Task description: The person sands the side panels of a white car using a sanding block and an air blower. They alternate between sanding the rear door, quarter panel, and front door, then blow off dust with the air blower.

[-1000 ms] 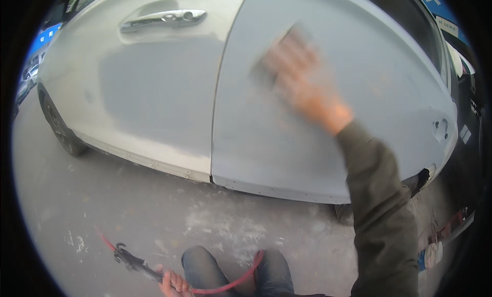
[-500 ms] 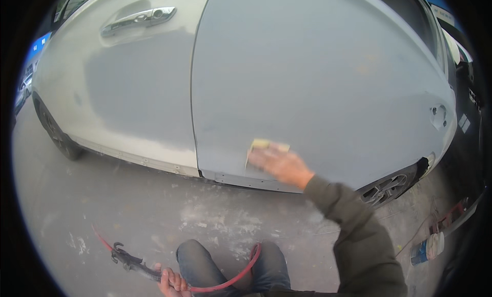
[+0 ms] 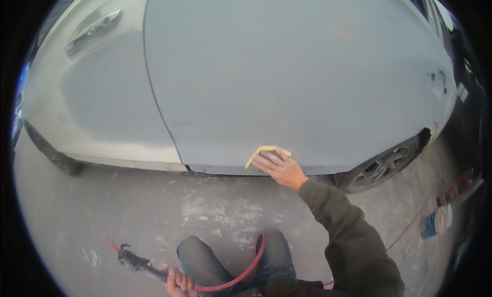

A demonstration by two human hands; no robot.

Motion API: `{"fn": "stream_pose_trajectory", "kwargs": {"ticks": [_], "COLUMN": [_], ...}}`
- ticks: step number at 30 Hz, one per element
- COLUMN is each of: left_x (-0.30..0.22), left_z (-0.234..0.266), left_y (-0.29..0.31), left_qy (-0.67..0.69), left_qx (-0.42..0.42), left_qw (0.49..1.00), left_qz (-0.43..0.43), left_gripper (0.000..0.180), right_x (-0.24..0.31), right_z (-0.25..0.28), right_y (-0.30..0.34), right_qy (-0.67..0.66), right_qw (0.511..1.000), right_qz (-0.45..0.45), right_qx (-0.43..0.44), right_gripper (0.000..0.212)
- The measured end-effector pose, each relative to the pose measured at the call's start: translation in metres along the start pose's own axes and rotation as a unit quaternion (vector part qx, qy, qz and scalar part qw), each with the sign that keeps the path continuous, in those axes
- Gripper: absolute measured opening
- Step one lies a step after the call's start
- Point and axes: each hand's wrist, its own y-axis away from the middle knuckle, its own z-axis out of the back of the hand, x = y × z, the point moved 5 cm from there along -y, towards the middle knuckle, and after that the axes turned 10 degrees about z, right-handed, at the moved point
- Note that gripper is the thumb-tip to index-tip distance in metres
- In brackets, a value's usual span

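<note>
Your right hand (image 3: 279, 167) flat, fingers together, pressing a yellow sanding pad (image 3: 266, 151) low on the grey car door (image 3: 287, 76), your left hand (image 3: 178, 282) fisted round a black air blow gun (image 3: 137, 261) with red hose (image 3: 241, 271)

There is one view only, from a wide fisheye camera worn on the person's head, the left of a side-by-side pair. It looks forward and down at close range onto the dull grey primed car door panel (image 3: 287, 76), which fills the upper half and bulges with the lens, its lower edge curving like a bowl. The person's own knee in blue jeans (image 3: 205, 256) and dark olive sleeve (image 3: 353, 235) enter from the lower edge, so the camera sits above a low, probably crouched, body. The dusty grey concrete floor (image 3: 128, 210) lies beneath. The rim is black vignette, where detail is lost.
</note>
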Motion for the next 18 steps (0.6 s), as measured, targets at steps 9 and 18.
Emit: {"fn": "stream_pose_trajectory", "kwargs": {"ticks": [9,18], "left_x": [-0.030,0.002], "left_z": [0.001,-0.013], "left_y": [0.007,-0.003], "left_qy": [0.070,0.040], "left_qx": [-0.038,-0.016], "left_qw": [0.993,0.999], "left_qz": [-0.087,-0.018], "left_gripper": [0.028,0.027], "right_x": [-0.227,-0.079], "right_z": [0.211,0.062], "right_y": [-0.125,0.001], "right_qy": [0.037,0.101], "right_qw": [0.961,0.968], "right_qz": [-0.106,-0.179], "right_qx": [-0.251,-0.144], "right_gripper": [0.044,0.056]}}
